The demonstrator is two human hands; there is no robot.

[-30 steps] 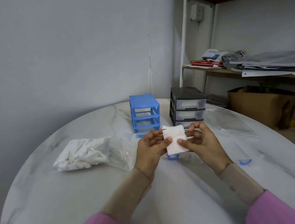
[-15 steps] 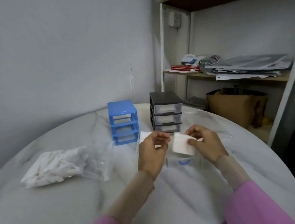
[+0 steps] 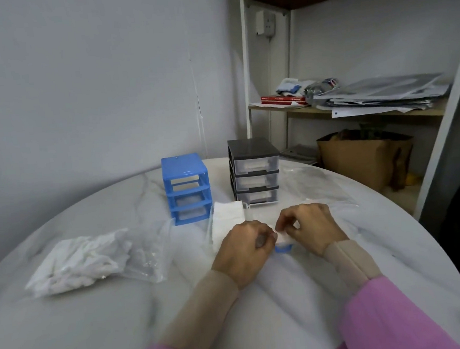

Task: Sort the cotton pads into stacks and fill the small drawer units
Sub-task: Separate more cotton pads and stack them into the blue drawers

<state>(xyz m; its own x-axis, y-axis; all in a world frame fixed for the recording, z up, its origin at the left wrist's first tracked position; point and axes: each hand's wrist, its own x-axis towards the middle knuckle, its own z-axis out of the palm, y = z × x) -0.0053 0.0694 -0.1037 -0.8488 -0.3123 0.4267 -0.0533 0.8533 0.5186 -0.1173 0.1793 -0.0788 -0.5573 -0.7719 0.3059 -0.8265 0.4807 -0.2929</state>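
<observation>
My left hand (image 3: 243, 244) and my right hand (image 3: 312, 227) are low over the table, fingers curled, pinching a white cotton pad (image 3: 282, 237) between them. The pad sits just above a clear loose drawer with a blue handle (image 3: 284, 249), mostly hidden by my hands. A second loose clear drawer (image 3: 227, 220) holding white pads lies beyond my left hand. The blue drawer unit (image 3: 187, 187) stands behind it with its slots open. The black drawer unit (image 3: 253, 172) beside it has three clear drawers in place. A plastic bag of loose cotton pads (image 3: 77, 260) lies at the left.
The round white marble table (image 3: 125, 322) curves away near the right. A crumpled clear plastic bag (image 3: 316, 183) lies right of the black unit. Beyond the table stand a shelf with papers (image 3: 377, 94) and a cardboard box (image 3: 361, 162).
Both hands have come down from chest height to the table with the pad, onto the blue-handled drawer. The view has swung right, so the units and bag sit further left.
</observation>
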